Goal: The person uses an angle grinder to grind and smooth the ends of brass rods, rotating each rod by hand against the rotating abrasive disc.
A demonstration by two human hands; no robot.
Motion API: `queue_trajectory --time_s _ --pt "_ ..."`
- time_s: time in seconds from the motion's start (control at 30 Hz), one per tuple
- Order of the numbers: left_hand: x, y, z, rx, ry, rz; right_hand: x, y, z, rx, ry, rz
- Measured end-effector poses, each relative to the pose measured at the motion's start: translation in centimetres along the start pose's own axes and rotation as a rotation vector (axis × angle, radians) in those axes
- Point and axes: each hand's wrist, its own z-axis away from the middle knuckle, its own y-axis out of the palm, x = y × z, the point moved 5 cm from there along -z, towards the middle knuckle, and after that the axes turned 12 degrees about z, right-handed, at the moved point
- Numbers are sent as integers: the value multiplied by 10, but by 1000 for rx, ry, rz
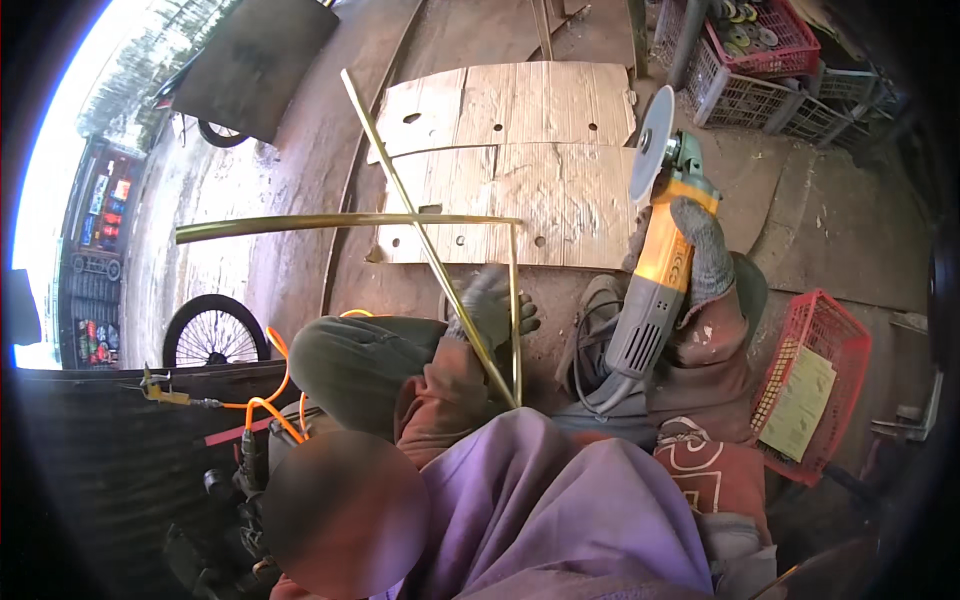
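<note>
An orange and grey angle grinder (665, 255) is gripped in my gloved right hand (703, 245), held up with its pale cutting disc (652, 145) at the far end. The disc touches nothing that I can see. Crossed brass-coloured metal strips (420, 230) stretch over the middle of the view, one long one slanting toward my lap. Behind those strips is my gloved left hand (490, 310), its fingers stretched and apart. It is close to the metal, but whether it touches cannot be made out.
Flattened cardboard (570, 185) lies on the floor ahead. At right stand a red plastic basket (835, 400) with a yellowish sheet and, farther back, crates (745, 100) with discs. An orange air hose (280, 350) and a spoked wheel (216, 335) are at left.
</note>
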Motion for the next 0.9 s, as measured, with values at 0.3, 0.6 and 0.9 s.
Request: queue_trajectory --time_s 0.3,0.6,0.9 --pt "-33 -21 -112 -28 44 -246 16 23 17 42 -76 -96" --pt "-104 39 -71 -290 553 -2508 25 8 34 15 -74 -190" --pt "-336 36 51 -1043 952 -1942 56 -23 55 -160 -306 -498"
